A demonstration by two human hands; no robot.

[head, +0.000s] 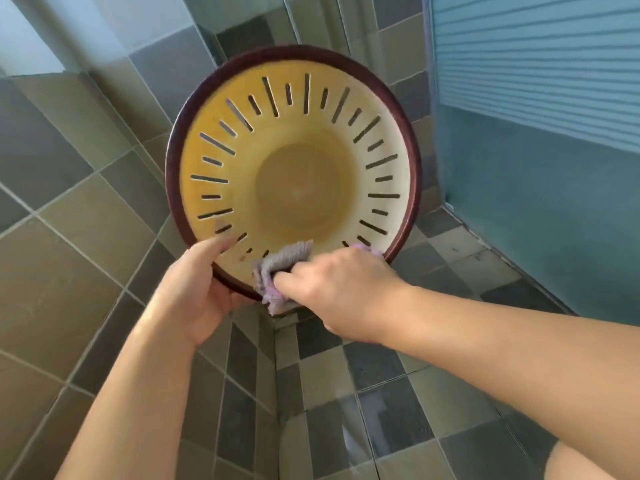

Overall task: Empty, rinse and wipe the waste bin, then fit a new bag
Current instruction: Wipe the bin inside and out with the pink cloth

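— Why tip the waste bin (294, 168) toward you instead of standing it on the floor?

— From my head view, I want its mouth facing me, so I can see the slotted wall and the bare bottom. My left hand (197, 289) clamps the dark rim (171, 188) at the near edge, thumb inside, holding it up in the air. My right hand (341, 289) is bunched around the cloth (277, 271), pressing it on the inner wall just below that rim.

— Room to work?

— Plenty, I'd judge. The tiled walls (86, 202) and the blue door (536, 150) stand apart from the bin; only my left thumb blocks the cloth's sweep leftward.
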